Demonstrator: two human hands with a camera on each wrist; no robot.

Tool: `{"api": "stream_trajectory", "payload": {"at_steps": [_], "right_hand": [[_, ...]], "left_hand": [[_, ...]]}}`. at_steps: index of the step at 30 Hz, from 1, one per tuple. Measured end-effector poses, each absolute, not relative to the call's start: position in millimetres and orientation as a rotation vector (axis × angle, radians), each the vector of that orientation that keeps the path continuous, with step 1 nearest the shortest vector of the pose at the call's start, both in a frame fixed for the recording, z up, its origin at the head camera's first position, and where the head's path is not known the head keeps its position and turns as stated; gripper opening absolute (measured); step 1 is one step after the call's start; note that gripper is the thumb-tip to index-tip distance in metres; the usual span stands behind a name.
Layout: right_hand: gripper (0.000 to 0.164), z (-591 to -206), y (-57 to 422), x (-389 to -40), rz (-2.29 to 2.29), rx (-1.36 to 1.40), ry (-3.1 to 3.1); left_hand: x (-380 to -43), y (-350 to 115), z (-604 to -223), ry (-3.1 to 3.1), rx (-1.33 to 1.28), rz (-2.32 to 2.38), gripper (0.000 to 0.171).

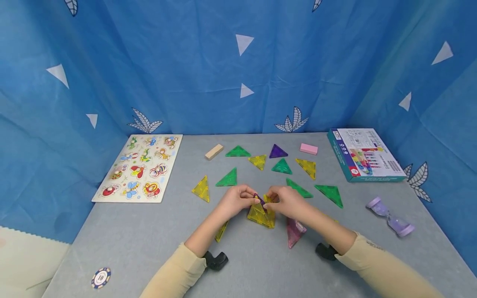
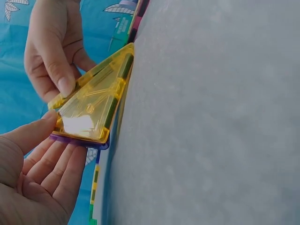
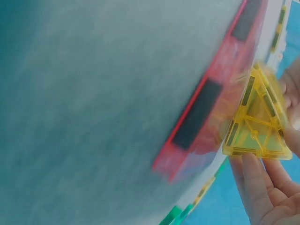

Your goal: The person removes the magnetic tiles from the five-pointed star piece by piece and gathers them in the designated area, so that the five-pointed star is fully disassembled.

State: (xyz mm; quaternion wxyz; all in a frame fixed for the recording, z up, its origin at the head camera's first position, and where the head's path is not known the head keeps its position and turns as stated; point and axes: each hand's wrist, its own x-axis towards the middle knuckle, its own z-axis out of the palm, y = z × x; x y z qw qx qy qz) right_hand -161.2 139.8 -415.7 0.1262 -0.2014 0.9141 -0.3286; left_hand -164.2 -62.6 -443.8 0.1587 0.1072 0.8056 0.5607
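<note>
Translucent yellow triangular magnetic tiles (image 1: 259, 216) stand leaning together on the grey table, forming a small pyramid shape. A purple triangular tile (image 1: 259, 199) shows at its top; in the left wrist view its purple edge (image 2: 77, 141) lies along the yellow one. My left hand (image 1: 237, 201) pinches the structure from the left, thumb on the yellow face and fingers behind the purple edge. From the right, my right hand (image 1: 290, 201) grips the yellow tile on its side near the top. A pink-red triangular tile (image 1: 295, 232) lies just below my right wrist.
Several loose green tiles (image 1: 228, 178) and yellow tiles (image 1: 201, 189) lie around, with a purple one (image 1: 278, 151) behind. An insect puzzle board (image 1: 139, 169) sits left; a boxed set (image 1: 367, 155) and a purple hourglass (image 1: 389, 216) are right. Wooden block (image 1: 214, 152), pink block (image 1: 309, 149).
</note>
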Motion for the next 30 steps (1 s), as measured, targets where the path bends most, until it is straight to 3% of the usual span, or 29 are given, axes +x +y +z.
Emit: {"api": "stream_trajectory", "payload": {"at_steps": [10,16,24,30], "right_hand": [[0.030,-396.8,159.5,-188.5,-1.039,-0.519,2.668],[0.031,-387.1,137.8,-211.9,-0.848,-0.535,2.708],[0.024,-401.1,99.0,-234.8,-0.516,-0.598,2.737],[0.036,-402.9,94.6,-229.9,-0.575,-0.607,2.759]], "left_hand": [[-159.0,-69.3,-445.3,2.235,0.278,1.660,0.018],[-149.3,-77.4,-441.2,2.136,0.276,1.707,0.020],[-138.9,-87.5,-432.6,2.065,0.329,1.689,0.021],[-137.4,-90.6,-430.3,2.059,0.333,1.705,0.021]]}}
